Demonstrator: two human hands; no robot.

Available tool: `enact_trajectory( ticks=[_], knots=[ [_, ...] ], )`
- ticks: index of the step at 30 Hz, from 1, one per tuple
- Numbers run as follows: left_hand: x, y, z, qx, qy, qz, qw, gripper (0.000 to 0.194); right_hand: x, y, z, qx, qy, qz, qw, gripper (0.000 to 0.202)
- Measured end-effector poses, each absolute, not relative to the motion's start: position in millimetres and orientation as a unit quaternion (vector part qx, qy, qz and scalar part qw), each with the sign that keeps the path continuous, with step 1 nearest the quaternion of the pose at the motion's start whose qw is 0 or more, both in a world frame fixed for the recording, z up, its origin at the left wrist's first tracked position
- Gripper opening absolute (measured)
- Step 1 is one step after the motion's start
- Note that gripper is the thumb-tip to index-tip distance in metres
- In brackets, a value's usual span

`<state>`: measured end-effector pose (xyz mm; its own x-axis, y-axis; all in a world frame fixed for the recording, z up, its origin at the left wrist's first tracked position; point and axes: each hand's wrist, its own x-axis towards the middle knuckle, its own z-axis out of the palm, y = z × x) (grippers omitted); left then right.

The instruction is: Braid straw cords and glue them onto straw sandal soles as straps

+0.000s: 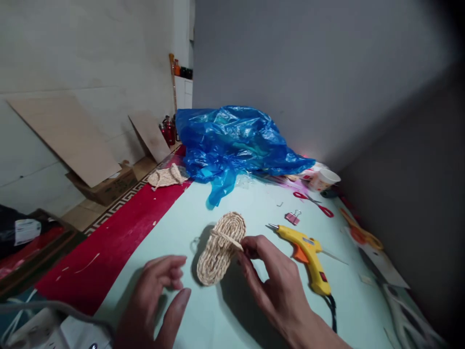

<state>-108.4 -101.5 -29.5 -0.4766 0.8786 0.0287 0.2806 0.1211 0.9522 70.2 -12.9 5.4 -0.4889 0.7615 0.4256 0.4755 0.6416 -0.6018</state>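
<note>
Braided-straw sole [220,256] sits between both hands, slightly ahead. Left hand [160,293] spread, empty, near it; right hand [274,283] pinches the end of the straw strip [228,238] crossing it. Looks light, semi-stiff, rough, non-slip; strip may fray. Grip long outer edges. Right of right hand: yellow glue gun [310,254]; far ahead, blue plastic bag [232,138].

Right hand [278,286]: pinches the straw oval's [212,264] strip [228,238]
Left hand [154,295]: thumb and fingers parted, beside it
Glue gun [310,252]: towards the desk's [174,218] right edge
Blue bag [232,138]: far edge
</note>
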Motion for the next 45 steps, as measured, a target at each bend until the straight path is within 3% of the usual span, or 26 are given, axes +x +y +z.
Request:
enact_trajectory(
  ticks=[4,7,12,18,22,33,45],
  knots=[
    [-88.8,-89.7,-20.4,0.437,0.645,0.494,0.385,0.052,91.2,-36.8,6.9,-0.364,-0.820,0.218,0.385,0.017],
    [-68.2,-86.6,-8.3,0.423,0.590,0.477,0.495,0.053,105.4,-53.7,9.2,-0.359,-0.811,0.232,0.399,0.019],
    [-43.9,-81.6,17.1,0.411,0.565,0.485,0.526,0.052,135.6,-66.1,9.4,-0.364,-0.808,0.241,0.396,0.021],
    [-32.3,-65.0,37.4,0.525,0.587,0.445,0.426,0.045,181.2,-46.4,7.9,-0.423,-0.791,0.187,0.400,0.016],
    [-26.4,-51.1,39.7,0.570,0.587,0.399,0.413,0.042,202.8,-27.6,15.4,-0.461,-0.772,0.186,0.395,0.010],
    [3.1,-29.3,57.6,0.673,0.558,0.325,0.360,0.014,205.8,0.5,34.9,-0.468,-0.726,0.309,0.398,0.014],
    [10.8,-30.6,39.3,0.729,0.534,0.369,0.216,0.014,207.8,-2.3,33.7,-0.448,-0.688,0.405,0.401,0.024]
  ],
)
